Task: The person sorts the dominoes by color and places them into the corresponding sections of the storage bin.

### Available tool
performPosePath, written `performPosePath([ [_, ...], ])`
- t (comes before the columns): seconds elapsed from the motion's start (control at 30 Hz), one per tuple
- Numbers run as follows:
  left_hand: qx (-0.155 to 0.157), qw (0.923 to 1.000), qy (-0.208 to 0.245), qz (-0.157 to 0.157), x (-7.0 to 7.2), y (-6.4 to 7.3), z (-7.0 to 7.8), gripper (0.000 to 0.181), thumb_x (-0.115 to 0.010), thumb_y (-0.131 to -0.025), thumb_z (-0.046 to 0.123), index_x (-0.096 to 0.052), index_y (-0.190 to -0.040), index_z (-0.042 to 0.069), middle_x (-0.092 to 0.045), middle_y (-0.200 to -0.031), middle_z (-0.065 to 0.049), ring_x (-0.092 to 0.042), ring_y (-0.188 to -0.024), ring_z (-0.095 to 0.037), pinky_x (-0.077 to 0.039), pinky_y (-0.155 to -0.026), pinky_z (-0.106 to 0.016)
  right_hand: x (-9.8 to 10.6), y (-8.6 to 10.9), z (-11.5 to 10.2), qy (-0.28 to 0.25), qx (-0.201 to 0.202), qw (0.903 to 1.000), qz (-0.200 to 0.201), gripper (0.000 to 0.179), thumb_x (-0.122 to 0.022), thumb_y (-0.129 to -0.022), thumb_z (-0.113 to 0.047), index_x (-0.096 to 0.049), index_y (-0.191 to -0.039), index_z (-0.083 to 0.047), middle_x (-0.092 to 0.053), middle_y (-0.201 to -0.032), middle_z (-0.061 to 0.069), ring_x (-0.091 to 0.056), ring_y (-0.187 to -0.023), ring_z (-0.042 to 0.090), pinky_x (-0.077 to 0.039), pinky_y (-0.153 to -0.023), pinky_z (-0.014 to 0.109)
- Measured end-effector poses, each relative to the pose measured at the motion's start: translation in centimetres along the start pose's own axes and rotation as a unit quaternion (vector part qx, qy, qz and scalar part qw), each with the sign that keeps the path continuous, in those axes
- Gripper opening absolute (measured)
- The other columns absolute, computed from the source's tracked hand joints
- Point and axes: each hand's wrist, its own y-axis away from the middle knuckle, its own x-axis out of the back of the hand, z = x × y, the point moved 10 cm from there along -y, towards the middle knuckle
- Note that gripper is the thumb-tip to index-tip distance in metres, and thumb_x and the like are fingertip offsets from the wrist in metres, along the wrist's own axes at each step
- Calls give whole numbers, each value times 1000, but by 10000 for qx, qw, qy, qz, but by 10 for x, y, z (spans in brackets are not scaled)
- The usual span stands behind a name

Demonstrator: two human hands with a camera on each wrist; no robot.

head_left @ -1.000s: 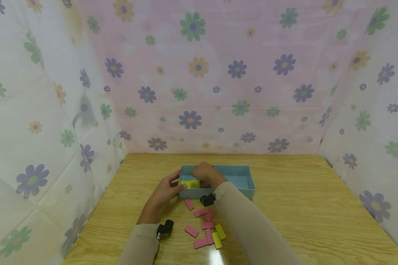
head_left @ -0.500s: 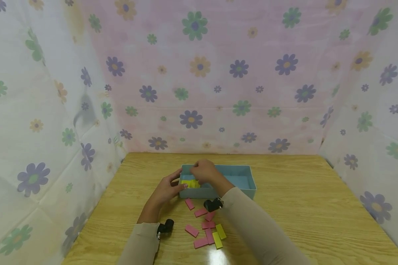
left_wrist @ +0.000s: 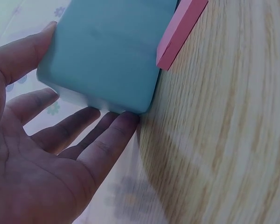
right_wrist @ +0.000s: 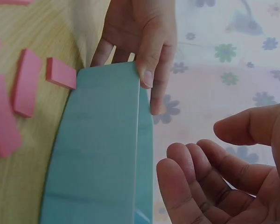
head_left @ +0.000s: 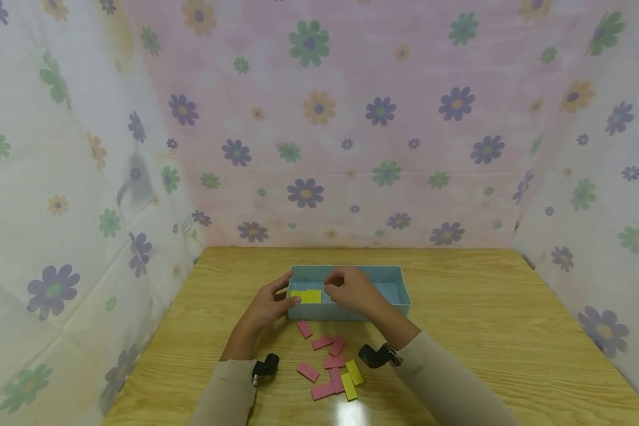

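A pale blue plastic box (head_left: pixel 346 312) with a long open top stands on the table. My left hand (head_left: pixel 266 305) holds its left end, with the thumb at the front rim and the fingers against the end wall (left_wrist: pixel 107 51). Inside the box, at the front left, several yellow domino-like blocks (head_left: pixel 310 296) stand in a row. My right hand (head_left: pixel 354 292) hovers over the middle of the box, beside that row. In the right wrist view its thumb and loosely bent fingers (right_wrist: pixel 175 179) are apart, with nothing between them.
Several pink blocks (head_left: pixel 307 371) lie scattered on the wooden table (head_left: pixel 490 331) in front of the box. Two yellow blocks (head_left: pixel 348 386) lie at their right. One pink block (right_wrist: pixel 61 73) is close to the box's front wall. Flowered cloth (head_left: pixel 346 118) hangs behind and at both sides.
My right hand has drawn back to the right from the yellow row, and its fingers have parted, uncovering the row's right end. My left hand stays at the box.
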Motion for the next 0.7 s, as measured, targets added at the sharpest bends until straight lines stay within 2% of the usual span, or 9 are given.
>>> performPosePath([
  [0.13, 33, 9999, -95, 52, 1, 1, -1, 79, -73, -99, 24, -30, -165, 21, -31, -168, -18, -40, -149, -42, -51, -108, -51, 8, 19, 11, 171, 182, 9997, 22, 15, -65, -100, -20, -77, -108, -14, -72, -100, 1, -67, -80, 16, -55, -65, 32],
  [0.3, 12, 9997, -218, 61, 0, 0, -4, 79, -72, -100, 25, -29, -165, 22, -29, -168, -18, -39, -149, -43, -51, -108, -52, 14, 39, 24, 249, 326, 9992, -43, 17, -66, -99, -19, -77, -107, -7, -72, -95, 1, -64, -78, 13, -55, -64, 32],
  [0.4, -20, 9995, -312, 46, -1, 0, -4, 79, -71, -100, 25, -27, -166, 20, -28, -168, -20, -39, -149, -45, -51, -107, -52, 14, 48, 35, 98, 225, 9996, -156, 19, -67, -99, -18, -76, -107, -4, -72, -94, 6, -65, -75, 15, -56, -62, 32],
  [0.57, -14, 9998, -179, -17, -3, -1, -3, 79, -71, -101, 24, -26, -166, 20, -28, -169, -19, -39, -150, -44, -51, -108, -51, 13, 58, 57, -261, -112, 9994, -217, 20, -67, -100, -19, -75, -108, -2, -72, -95, 15, -68, -75, 24, -58, -61, 35],
  [0.7, 48, 9997, -192, 116, 1, 0, -4, 78, -72, -100, 23, -29, -165, 22, -31, -168, -18, -39, -149, -43, -51, -108, -52, 8, 60, 67, -357, -210, 9986, -320, 23, -68, -100, -21, -75, -109, -1, -72, -92, 13, -68, -73, 25, -57, -59, 35],
])
